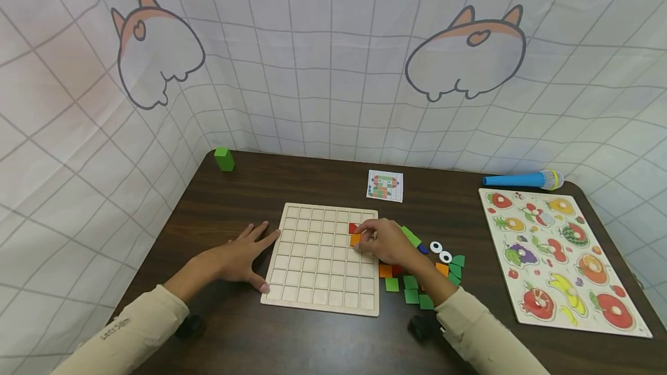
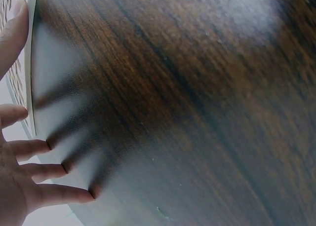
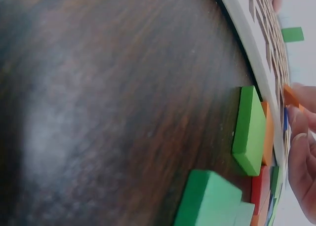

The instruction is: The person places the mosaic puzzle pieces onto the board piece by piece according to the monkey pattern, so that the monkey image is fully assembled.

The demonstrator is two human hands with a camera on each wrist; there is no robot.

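A wooden grid board lies on the dark table. My left hand is spread at its left side, thumb and index finger touching the edge; in the left wrist view the other fingertips rest on the tabletop. My right hand is over the board's upper right part and pinches an orange square tile between thumb and fingers. The same orange tile shows partly behind the fingertips in the right wrist view. Just above it on the grid sits a red tile, partly covered by the hand.
Right of the board lie loose green tiles, orange and red ones and two white rings. A pattern card lies behind the board. A fruit puzzle and a blue toy microphone are at the right. A green block stands back left.
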